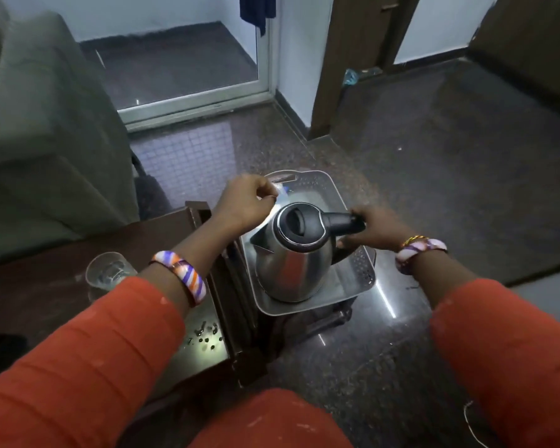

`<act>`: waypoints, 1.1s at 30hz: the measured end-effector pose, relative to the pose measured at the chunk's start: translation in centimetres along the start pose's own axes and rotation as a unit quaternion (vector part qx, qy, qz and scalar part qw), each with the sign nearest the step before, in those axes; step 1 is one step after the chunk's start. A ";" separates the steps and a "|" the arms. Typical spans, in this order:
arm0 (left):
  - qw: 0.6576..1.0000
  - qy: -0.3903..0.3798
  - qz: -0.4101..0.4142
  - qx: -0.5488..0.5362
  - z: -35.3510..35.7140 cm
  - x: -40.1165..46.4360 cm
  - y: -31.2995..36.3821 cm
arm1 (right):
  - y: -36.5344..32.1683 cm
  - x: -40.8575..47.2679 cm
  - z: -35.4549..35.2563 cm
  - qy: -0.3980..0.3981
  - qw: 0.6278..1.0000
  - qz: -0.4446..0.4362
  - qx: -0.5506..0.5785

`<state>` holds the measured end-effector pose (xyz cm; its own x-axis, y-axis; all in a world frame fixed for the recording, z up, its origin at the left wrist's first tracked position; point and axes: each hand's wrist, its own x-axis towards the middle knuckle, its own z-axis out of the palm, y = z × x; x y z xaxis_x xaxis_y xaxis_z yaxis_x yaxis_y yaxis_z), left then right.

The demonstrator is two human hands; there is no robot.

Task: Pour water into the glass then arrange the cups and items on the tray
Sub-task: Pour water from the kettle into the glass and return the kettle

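One steel kettle (293, 253) stands on one clear tray (362, 273). One glass (105, 271) sits on the one dark bench (39, 292). Two hands show, left (244, 198) and right (377, 229), with one bangle on each wrist (183, 276).

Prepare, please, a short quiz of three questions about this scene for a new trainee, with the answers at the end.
1. True or false: the kettle stands on the tray.
2. Which of the hands grips the kettle's black handle?
A. left hand
B. right hand
C. both
3. Fill in: the glass stands on the dark ____, not on the tray.

Key:
1. True.
2. B. The left hand pinches a small pale item over the tray's far end; what it is cannot be told.
3. Table.
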<state>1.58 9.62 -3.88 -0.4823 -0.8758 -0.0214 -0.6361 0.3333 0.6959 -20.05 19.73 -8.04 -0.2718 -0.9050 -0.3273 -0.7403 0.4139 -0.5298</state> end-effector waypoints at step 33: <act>0.949 0.208 -0.234 0.042 -15.2 -8.3 -17.7 | -22.9 -1.8 -1.2 0.058 0.963 -0.209 0.158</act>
<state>25.95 5.67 -5.13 0.1335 -0.9909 -0.0170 -0.7764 -0.1152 0.6196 -3.33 11.77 5.65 -0.0712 -0.9963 0.0472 -0.5805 0.0029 -0.8143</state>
